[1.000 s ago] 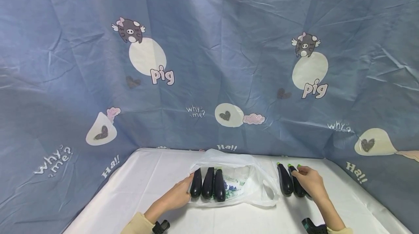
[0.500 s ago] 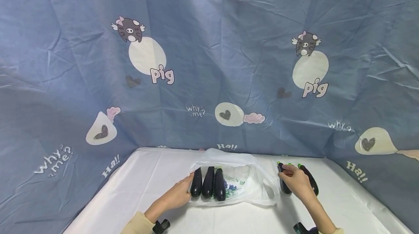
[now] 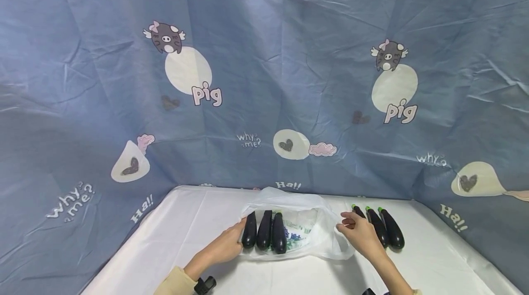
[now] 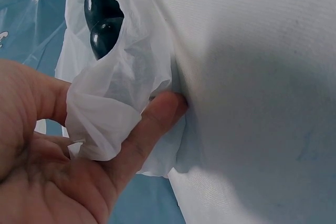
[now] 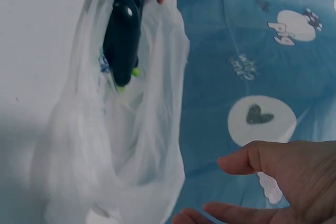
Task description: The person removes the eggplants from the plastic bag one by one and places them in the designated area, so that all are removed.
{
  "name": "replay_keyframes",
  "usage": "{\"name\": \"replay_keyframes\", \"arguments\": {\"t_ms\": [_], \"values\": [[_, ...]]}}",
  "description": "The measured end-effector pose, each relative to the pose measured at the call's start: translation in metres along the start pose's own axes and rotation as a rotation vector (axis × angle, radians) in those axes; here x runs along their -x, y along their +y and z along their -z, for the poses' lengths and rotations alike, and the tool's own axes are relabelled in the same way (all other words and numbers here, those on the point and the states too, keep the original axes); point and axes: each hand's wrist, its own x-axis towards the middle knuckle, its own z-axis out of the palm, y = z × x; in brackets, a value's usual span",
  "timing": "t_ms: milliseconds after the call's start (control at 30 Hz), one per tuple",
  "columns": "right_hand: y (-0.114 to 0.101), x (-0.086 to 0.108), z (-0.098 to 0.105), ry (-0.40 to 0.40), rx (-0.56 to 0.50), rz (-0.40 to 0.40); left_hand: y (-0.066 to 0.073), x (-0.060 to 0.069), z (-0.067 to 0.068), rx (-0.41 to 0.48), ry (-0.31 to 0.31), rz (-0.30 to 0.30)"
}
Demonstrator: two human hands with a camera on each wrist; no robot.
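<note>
A white plastic bag point(image 3: 324, 233) lies with its mouth spread, and three dark eggplants point(image 3: 265, 231) sit side by side in its left part. My left hand point(image 3: 223, 243) grips the bag's left edge; in the left wrist view the plastic point(image 4: 107, 124) is bunched between thumb and fingers. Close to the bag's right side is my right hand point(image 3: 360, 235), which holds nothing. Its thumb and fingers stand apart in the right wrist view. Three more eggplants point(image 3: 391, 230) lie on the cloth beyond it, the nearest partly hidden by the hand.
A white cloth point(image 3: 194, 214) covers the table. Behind it hangs a blue curtain point(image 3: 248, 102) with pig prints, which also runs along both sides.
My right hand has moved left, from over the loose eggplants to the bag's right side. My left hand keeps its hold on the bag. The eggplants look unmoved.
</note>
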Motion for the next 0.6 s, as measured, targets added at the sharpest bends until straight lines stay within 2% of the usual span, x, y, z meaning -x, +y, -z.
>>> {"name": "replay_keyframes", "arguments": {"t_ms": [600], "values": [[-0.018,0.003,-0.04,-0.03,-0.06,0.01,-0.001,0.0,0.0,0.006,0.002,-0.009]]}}
